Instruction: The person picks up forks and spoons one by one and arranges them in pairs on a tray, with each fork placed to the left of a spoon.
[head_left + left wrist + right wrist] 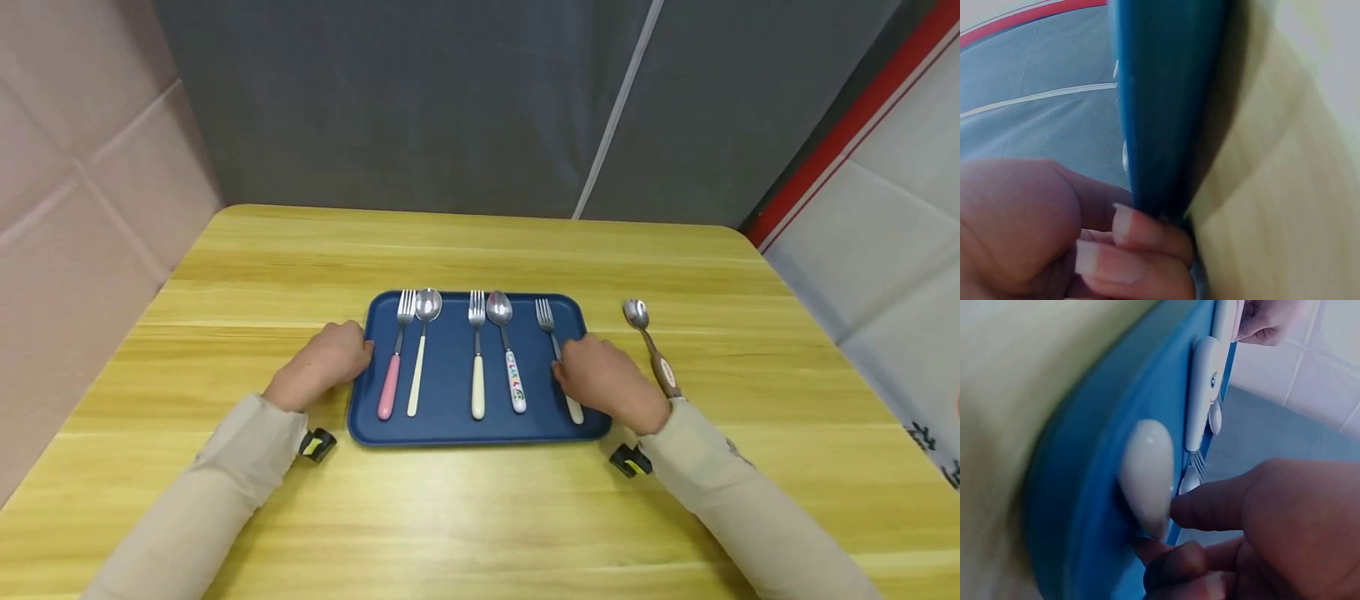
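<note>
A dark blue tray (450, 429) lies on the wooden table. My left hand (330, 358) grips its left rim, thumb over the edge and fingers curled against the outer side (1160, 125). At the tray's right end, my right hand (609, 379) pinches a fork (545, 313) by its pale handle (1147, 465) between thumb and fingers. The fork's tines point to the far edge. Left of it lie a white patterned spoon (513, 367) and a cream-handled fork (477, 383). Farther left are a cream-handled spoon (417, 375) and a pink-handled fork (389, 387).
Right of the tray, a brown-handled spoon (652, 346) lies on the table (465, 517), its handle end partly behind my right wrist. A grey curtain-like panel (405, 108) stands behind the table. Pale tiled walls rise at the left (82, 183) and right.
</note>
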Demonstrator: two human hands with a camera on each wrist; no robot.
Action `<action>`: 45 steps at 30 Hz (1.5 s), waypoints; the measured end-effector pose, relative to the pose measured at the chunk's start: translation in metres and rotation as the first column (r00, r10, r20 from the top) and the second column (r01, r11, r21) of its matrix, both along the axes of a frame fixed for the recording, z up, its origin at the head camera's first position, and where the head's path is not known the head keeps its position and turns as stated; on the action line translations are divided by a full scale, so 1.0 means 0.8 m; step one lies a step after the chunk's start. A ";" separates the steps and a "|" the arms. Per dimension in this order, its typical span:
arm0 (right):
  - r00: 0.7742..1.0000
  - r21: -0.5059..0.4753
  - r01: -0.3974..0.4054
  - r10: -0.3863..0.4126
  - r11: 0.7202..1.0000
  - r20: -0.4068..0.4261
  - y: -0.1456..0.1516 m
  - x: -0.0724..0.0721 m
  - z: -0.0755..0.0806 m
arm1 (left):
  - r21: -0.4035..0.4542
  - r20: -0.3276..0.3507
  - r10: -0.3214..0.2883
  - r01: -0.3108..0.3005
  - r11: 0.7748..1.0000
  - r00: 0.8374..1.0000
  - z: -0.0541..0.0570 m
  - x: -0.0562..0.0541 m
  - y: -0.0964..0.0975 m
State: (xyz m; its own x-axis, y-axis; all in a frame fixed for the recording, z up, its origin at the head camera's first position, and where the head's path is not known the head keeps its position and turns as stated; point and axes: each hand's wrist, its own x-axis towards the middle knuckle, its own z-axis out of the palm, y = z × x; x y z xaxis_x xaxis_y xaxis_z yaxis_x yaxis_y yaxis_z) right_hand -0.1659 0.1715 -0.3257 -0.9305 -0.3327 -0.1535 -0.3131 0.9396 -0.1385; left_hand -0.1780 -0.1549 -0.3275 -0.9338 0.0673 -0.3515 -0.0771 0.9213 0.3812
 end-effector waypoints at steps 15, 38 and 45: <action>0.999 0.007 0.014 -0.013 1.000 -0.051 0.035 0.004 0.020 | -0.003 -0.011 -0.002 0.002 1.000 1.000 -0.002 0.001 0.000; 0.959 0.035 0.274 -0.276 0.961 0.057 0.110 -0.003 0.017 | -0.021 -0.001 0.002 -0.002 1.000 1.000 -0.003 0.000 0.001; 0.949 0.047 0.301 -0.304 0.952 0.080 0.120 -0.005 0.016 | -0.019 0.000 0.003 -0.003 1.000 1.000 -0.003 0.000 0.001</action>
State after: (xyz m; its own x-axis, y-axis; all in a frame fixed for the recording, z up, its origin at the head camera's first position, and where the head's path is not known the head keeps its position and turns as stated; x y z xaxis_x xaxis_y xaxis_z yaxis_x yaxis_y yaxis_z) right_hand -0.1703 0.2678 -0.3131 -0.9696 -0.0303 -0.2428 -0.0014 0.9930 -0.1184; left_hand -0.1782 -0.1544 -0.3296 -0.9340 0.0575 -0.3525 -0.0801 0.9281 0.3636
